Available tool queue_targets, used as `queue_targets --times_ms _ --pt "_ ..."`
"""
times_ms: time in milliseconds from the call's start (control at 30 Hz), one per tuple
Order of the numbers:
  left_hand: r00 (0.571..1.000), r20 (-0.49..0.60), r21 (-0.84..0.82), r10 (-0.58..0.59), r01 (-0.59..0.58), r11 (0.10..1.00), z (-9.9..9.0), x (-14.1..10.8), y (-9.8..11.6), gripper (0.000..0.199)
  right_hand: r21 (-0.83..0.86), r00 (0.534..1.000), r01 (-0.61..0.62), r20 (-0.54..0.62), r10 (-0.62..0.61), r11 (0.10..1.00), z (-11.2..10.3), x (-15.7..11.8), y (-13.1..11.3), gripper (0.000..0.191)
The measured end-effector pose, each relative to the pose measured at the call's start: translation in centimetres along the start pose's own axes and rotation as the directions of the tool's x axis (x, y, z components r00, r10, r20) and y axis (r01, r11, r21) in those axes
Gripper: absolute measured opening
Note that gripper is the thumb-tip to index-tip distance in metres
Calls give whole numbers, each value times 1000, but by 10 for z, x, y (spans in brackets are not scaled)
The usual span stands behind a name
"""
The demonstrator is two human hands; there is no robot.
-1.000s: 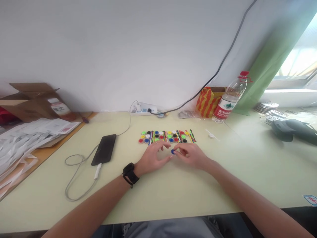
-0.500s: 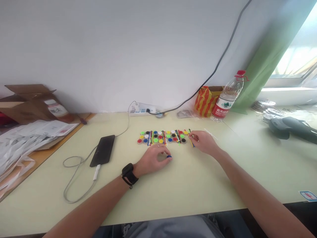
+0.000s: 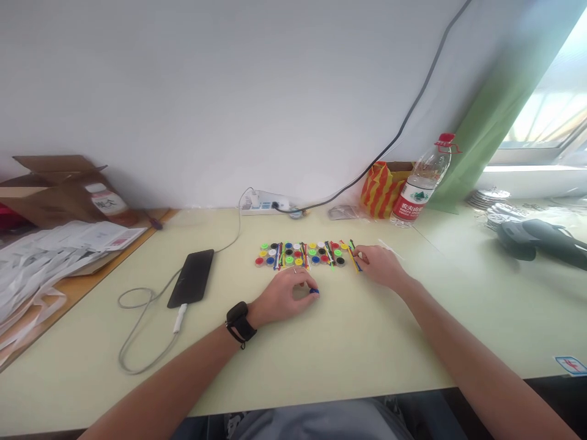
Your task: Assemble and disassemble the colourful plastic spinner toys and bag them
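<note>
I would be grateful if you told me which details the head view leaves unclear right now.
- Head view: the blue disc's full shape, partly covered by the left hand.
- Head view: whether the right hand grips any of the coloured sticks beside it; too small to tell.
- Head view: the striped bag's right side, hidden behind the bottle.
- Head view: the dark handheld device's far end, cut off by the right edge.

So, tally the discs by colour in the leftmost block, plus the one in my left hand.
Green disc: 1
Black disc: 1
Yellow disc: 1
White disc: 1
Red disc: 1
Blue discs: 2, counting the held disc in the left hand
Total: 7
</note>
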State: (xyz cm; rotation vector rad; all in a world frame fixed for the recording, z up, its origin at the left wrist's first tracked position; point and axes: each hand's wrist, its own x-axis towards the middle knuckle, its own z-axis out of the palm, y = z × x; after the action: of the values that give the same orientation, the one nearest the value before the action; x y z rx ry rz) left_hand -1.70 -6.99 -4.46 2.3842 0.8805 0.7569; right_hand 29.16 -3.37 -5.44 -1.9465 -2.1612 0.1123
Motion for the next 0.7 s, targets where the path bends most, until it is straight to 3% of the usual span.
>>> queue_targets --times_ms 167,367,500,700 --pt "1000 1 -14 13 -13 1000 0 0 0 9 52 1000 1 -18 0 999 1 0 2 13" --pt "1000 -6 -11 18 -18 1000 1 0 -1 9 257 998 57 -13 -56 965 -3 1 8 10" --pt "1000 -5 -13 19 -19 1000 1 0 -1 9 459 997 61 6 -72 886 -8 3 8 16" --pt "1000 -11 -9 -16 16 1000 1 0 0 20 692 999 -36 33 19 721 -18 1 4 25"
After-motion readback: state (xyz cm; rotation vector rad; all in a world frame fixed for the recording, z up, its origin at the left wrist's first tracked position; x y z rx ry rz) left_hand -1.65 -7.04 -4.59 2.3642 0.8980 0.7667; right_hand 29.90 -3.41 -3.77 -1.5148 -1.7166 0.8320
